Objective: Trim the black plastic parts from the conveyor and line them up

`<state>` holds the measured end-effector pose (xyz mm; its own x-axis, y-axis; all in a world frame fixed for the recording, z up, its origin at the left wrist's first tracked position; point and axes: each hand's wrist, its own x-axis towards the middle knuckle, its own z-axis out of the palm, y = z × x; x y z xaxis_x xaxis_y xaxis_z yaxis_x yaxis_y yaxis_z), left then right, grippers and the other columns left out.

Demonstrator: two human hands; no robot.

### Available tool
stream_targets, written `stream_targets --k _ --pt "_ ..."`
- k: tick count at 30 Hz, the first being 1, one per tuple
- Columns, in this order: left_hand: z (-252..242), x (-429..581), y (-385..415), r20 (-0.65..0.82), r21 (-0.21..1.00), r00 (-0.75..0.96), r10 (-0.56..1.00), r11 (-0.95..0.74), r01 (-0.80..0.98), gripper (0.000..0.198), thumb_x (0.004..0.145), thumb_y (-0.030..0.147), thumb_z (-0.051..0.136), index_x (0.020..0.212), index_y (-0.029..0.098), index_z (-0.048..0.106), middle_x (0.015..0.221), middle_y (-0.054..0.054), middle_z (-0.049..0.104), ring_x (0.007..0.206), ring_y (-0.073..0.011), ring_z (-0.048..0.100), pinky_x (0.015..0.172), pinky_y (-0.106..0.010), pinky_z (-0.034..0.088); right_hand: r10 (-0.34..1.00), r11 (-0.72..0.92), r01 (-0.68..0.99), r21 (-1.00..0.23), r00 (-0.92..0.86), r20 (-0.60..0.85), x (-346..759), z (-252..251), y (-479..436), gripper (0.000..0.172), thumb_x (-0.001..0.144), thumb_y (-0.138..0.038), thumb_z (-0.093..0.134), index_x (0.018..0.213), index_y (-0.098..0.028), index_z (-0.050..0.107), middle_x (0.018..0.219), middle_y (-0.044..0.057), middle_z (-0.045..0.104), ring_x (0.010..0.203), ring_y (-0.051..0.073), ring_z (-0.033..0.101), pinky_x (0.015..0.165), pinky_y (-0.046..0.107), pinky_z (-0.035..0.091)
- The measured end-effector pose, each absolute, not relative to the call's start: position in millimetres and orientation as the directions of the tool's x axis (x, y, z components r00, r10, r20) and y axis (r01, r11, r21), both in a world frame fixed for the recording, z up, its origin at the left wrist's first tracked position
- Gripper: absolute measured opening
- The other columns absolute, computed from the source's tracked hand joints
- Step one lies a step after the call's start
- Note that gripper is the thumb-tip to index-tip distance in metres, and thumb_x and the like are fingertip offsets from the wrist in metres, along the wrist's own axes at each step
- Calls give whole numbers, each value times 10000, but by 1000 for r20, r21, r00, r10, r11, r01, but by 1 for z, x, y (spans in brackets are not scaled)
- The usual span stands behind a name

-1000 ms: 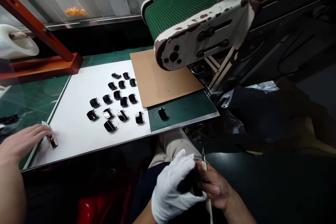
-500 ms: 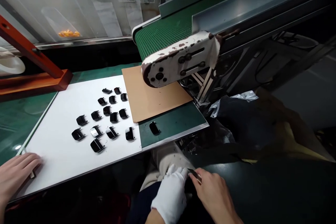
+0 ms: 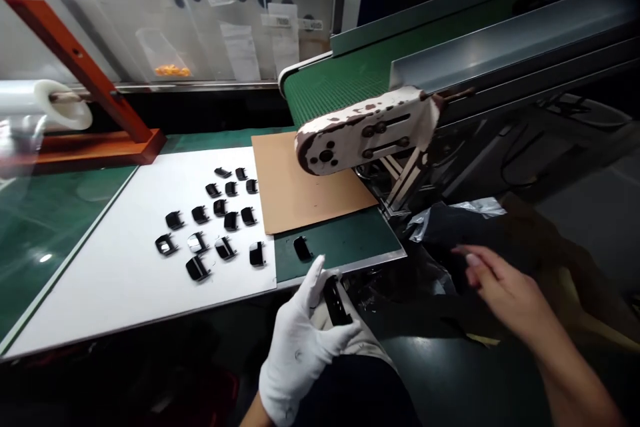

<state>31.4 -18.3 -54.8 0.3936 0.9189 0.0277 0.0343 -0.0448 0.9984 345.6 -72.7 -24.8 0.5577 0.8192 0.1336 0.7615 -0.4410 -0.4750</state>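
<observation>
Thumb and fingers of your left hand (image 3: 300,340), in its white glove, pinch a black plastic part (image 3: 334,300) just off the near edge of the green mat (image 3: 355,240). Your right hand (image 3: 500,287), at three o'clock and well apart, is bare, loosely spread and holds nothing. At twelve o'clock from the held part, a lone black piece (image 3: 303,248) lies on the mat. At ten o'clock, rows of similar pieces (image 3: 231,220) sit on a white sheet (image 3: 100,267). Brown cardboard (image 3: 310,200) lies at one o'clock, under the conveyor end (image 3: 360,137).

The gloved left grip (image 3: 305,340) stands upright, thumb and fingers pinching a black part (image 3: 334,300). The bare right grip (image 3: 500,290) hovers open, fingers loosely extended.
</observation>
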Motion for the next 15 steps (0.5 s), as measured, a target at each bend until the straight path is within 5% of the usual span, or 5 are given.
stream_targets --k 2,5,8,11,15 --pt "-46 34 -24 5 1000 374 927 1 -14 929 669 374 817 1441 252 315 1326 -54 567 1287 -229 475 1121 -349 350 940 -256 699 -668 342 -2 303 -22 -78 367 917 -469 428 1068 -213 644 682 13 647 466 130 556 474 250 445" --pt "-37 35 -32 -15 999 379 925 29 -32 950 656 355 830 1443 227 315 1290 -62 589 1247 -237 513 1114 -347 361 997 -70 667 -742 75 -26 248 -4 -82 360 947 -460 355 961 -225 627 707 13 642 595 154 605 569 265 485" --pt "-33 32 -40 -51 997 402 914 69 -30 962 652 344 834 1447 245 301 1273 -54 592 1201 -247 547 1086 -367 398 990 41 726 -686 -122 -70 214 17 -79 475 901 -620 323 981 -227 578 687 6 629 578 181 599 541 304 459" --pt "-29 30 -46 -59 994 434 899 95 -61 969 630 346 847 1437 247 321 1252 -46 600 1161 -257 571 1055 -366 431 975 80 833 -548 -180 -133 199 27 -75 729 630 -849 484 960 -201 541 700 22 635 581 239 609 526 353 442" --pt "-21 29 -51 -31 979 461 887 121 -166 931 635 321 844 1419 219 353 1232 -50 616 1137 -256 588 1049 -344 436 957 90 892 -443 -200 -209 194 28 -73 773 523 -897 504 868 -206 514 762 57 647 662 311 629 575 405 435"
